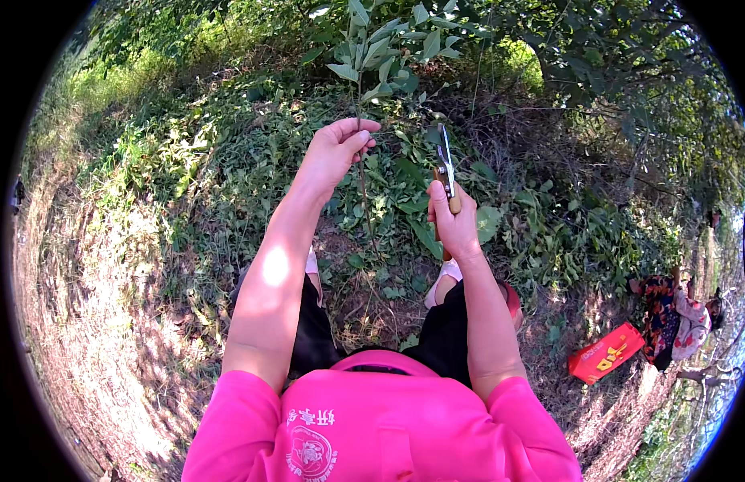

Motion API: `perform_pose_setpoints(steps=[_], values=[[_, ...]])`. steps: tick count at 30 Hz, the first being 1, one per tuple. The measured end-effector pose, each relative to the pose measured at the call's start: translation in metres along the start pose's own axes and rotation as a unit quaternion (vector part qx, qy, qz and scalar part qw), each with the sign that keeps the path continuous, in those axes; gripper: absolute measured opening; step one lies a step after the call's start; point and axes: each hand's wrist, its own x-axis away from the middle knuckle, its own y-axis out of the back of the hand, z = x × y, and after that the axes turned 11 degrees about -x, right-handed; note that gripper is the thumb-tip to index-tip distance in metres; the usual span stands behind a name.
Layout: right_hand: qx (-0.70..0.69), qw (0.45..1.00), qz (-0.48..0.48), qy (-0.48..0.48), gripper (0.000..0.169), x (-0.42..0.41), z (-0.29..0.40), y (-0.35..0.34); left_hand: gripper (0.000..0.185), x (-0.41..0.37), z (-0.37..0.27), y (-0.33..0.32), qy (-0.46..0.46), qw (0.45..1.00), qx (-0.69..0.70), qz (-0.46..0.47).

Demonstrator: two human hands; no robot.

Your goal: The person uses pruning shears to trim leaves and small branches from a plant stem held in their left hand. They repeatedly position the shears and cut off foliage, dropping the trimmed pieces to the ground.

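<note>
Between its thumb and fingers, my left hand (343, 144) pinches the thin stem of a leafy branch (372, 54). The leaves spread out above that hand, while the bare lower stem (365, 199) runs down towards the ground between my feet. To the right, my right hand (454, 218) grips a pair of pruning shears (446, 159) with brown handles. Their metal blades point up and away from me, apart from the stem. Whether the blades are fully closed is hard to make out.
Cut leaves and low plants (258, 150) cover the ground ahead, with dense shrubs (589, 54) behind. Dry grass (101, 289) lies left. On the right, a red bag (606, 353) bearing writing stands beside a person (667, 319) in patterned clothes. My shoes (442, 280) flank the bare soil.
</note>
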Motion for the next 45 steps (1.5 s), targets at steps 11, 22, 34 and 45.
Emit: perform_pose_setpoints(steps=[11, 22, 34, 45], values=[[-0.056, 0.991, 0.093, -0.073, 0.056, -0.007, 0.011, 0.025, 0.023, -0.012, -0.004, -0.013, -0.008, 1.000, 0.008, 0.013], [0.029, 0.994, 0.091, -0.049, 0.047, -0.011, 0.005, 0.013, 0.024, -0.011, -0.004, -0.009, -0.010, 0.999, -0.042, 0.026], [-0.091, 0.990, 0.040, -0.096, 0.052, -0.001, 0.026, 0.011, 0.023, -0.010, -0.002, -0.001, -0.011, 0.999, -0.029, 0.010], [-0.150, 0.986, 0.025, -0.062, 0.047, -0.009, 0.019, 0.014, 0.021, -0.010, 0.001, -0.009, -0.036, 0.997, -0.071, 0.014]])
